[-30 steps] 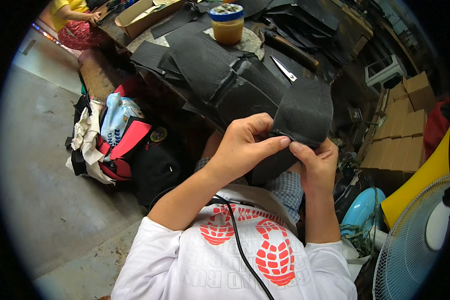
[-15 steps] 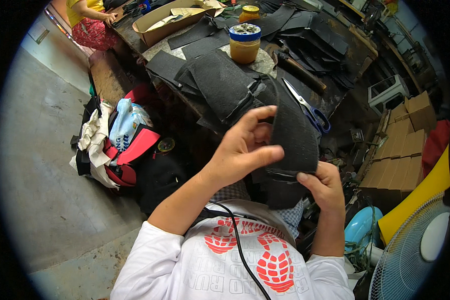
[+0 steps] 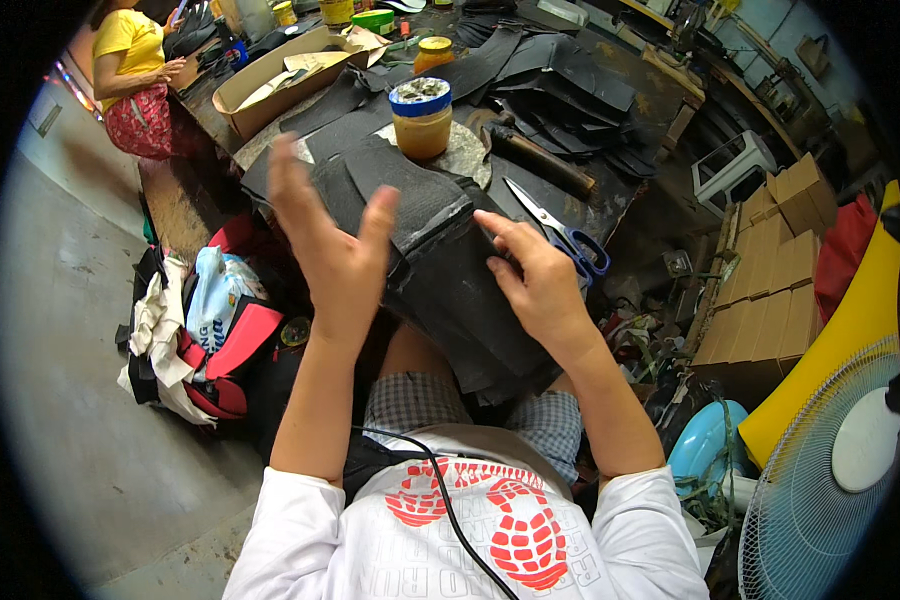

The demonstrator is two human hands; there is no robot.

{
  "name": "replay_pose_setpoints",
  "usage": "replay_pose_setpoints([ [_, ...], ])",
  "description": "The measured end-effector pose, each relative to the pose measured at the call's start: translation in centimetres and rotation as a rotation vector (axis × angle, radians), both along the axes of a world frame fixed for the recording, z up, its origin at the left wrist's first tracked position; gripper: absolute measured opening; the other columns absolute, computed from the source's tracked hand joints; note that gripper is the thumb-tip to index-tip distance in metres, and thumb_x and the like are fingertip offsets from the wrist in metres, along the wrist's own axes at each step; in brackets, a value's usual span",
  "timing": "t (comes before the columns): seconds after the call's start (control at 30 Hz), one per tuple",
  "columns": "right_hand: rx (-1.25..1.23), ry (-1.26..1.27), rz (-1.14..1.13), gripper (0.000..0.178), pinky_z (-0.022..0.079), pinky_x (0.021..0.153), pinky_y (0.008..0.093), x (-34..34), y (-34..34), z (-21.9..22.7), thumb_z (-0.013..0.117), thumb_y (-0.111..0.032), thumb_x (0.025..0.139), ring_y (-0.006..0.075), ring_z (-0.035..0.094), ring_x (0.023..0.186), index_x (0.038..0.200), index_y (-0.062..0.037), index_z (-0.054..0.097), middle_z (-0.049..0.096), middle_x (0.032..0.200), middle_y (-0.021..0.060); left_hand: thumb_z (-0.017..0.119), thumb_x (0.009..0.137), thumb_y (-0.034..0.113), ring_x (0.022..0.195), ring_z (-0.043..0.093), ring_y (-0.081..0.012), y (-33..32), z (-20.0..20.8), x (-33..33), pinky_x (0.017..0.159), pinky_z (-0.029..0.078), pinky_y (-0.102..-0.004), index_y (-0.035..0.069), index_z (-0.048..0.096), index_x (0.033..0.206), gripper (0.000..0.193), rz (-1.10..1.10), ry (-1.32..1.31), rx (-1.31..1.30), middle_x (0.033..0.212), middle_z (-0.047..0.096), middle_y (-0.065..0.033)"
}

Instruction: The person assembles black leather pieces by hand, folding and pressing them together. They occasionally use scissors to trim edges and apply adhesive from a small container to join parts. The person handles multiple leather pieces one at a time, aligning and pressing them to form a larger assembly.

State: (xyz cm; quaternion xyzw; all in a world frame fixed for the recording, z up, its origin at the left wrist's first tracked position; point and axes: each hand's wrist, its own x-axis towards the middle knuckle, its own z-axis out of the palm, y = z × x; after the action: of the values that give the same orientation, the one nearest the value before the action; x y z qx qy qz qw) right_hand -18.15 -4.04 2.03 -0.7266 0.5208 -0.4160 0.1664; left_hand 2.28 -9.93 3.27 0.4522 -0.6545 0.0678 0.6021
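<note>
Black flat pieces of fabric-like material (image 3: pixel 375 190) lie overlapped at the near edge of the table. More black pieces (image 3: pixel 475 310) hang from there over my lap, with a folded, ridged seam between the two. My left hand (image 3: pixel 330 245) is raised above the pile's left side, fingers spread, holding nothing. At the seam's right end, my right hand (image 3: pixel 542 280) has its forefinger stretched onto the black material and its thumb apart below. Blue-handled scissors (image 3: pixel 560 232) lie partly open just beyond that hand. A blue-rimmed jar of amber paste (image 3: pixel 421 125) stands behind the pile.
A hammer (image 3: pixel 540 160) lies beside the jar. Black cut pieces (image 3: pixel 570 90) are heaped farther back, near a long cardboard box (image 3: pixel 285 85). Another person (image 3: pixel 130 80) is at the far left. A fan (image 3: pixel 830 480) and brown boxes (image 3: pixel 760 300) stand at right; a full bag (image 3: pixel 220 290) sits left.
The curved black piece that my right hand held up is down on the pile. My left hand has lifted away leftward with fingers spread. My right hand has moved left to the seam.
</note>
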Motion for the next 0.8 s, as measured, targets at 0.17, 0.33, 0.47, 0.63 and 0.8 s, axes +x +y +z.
replay_pose_setpoints([
  [0.17, -0.19, 0.238, -0.152, 0.065, 0.051, 0.089, 0.0391, 0.6, -0.4, -0.1, 0.073, -0.002, 0.077, 0.0301, 0.061, 0.107, 0.138, -0.0086, 0.051, 0.059, 0.123, 0.0137, 0.058, 0.094, 0.04, 0.139, 0.039, -0.034, -0.6, -1.3, -1.8, 0.115, 0.021, -0.0569, 0.015, 0.061, 0.131, 0.045, -0.294, -0.546, 0.301, 0.143, 0.052, -0.0098],
  [0.33, -0.069, 0.458, 0.054, 0.088, 0.037, 0.111, 0.0471, 2.1, 0.4, -1.0, 0.075, -0.037, 0.079, 0.0384, 0.04, 0.137, 0.15, -0.0037, 0.035, 0.038, 0.152, 0.0186, 0.052, 0.095, 0.036, 0.135, 0.045, -0.0304, -1.6, -3.1, -1.7, 0.116, 0.019, -0.0555, 0.014, 0.063, 0.129, 0.041, -0.386, -0.482, 0.401, 0.135, 0.06, -0.0077],
  [0.47, -0.152, 0.481, 0.072, 0.094, 0.039, 0.108, 0.0494, 1.6, 0.8, -1.8, 0.077, -0.038, 0.077, 0.0372, 0.043, 0.135, 0.154, -0.011, 0.03, 0.037, 0.154, 0.0165, 0.051, 0.095, 0.041, 0.138, 0.042, -0.0297, -2.5, -3.9, 0.2, 0.118, 0.014, -0.0528, 0.015, 0.062, 0.131, 0.045, -0.431, -0.489, 0.391, 0.139, 0.057, -0.0073],
  [0.63, -0.081, 0.533, 0.059, 0.08, 0.036, 0.11, 0.0505, -0.3, 2.8, -1.7, 0.075, -0.043, 0.076, 0.0371, 0.045, 0.135, 0.147, -0.0214, 0.045, 0.037, 0.153, 0.0176, 0.049, 0.097, 0.043, 0.142, 0.036, -0.029, -5.3, -4.1, 1.6, 0.117, 0.01, -0.0575, 0.021, 0.067, 0.125, 0.04, -0.186, -0.4, 0.496, 0.141, 0.055, -0.0067],
  [0.8, -0.061, 0.507, 0.015, 0.072, 0.033, 0.111, 0.0513, -1.3, 4.5, -2.3, 0.07, -0.048, 0.08, 0.0383, 0.046, 0.133, 0.143, -0.0197, 0.051, 0.042, 0.15, 0.0191, 0.052, 0.095, 0.042, 0.144, 0.034, -0.0278, -6.3, -5.2, 2.0, 0.117, 0.01, -0.0573, 0.02, 0.067, 0.124, 0.038, -0.17, -0.431, 0.465, 0.142, 0.054, -0.0049],
])
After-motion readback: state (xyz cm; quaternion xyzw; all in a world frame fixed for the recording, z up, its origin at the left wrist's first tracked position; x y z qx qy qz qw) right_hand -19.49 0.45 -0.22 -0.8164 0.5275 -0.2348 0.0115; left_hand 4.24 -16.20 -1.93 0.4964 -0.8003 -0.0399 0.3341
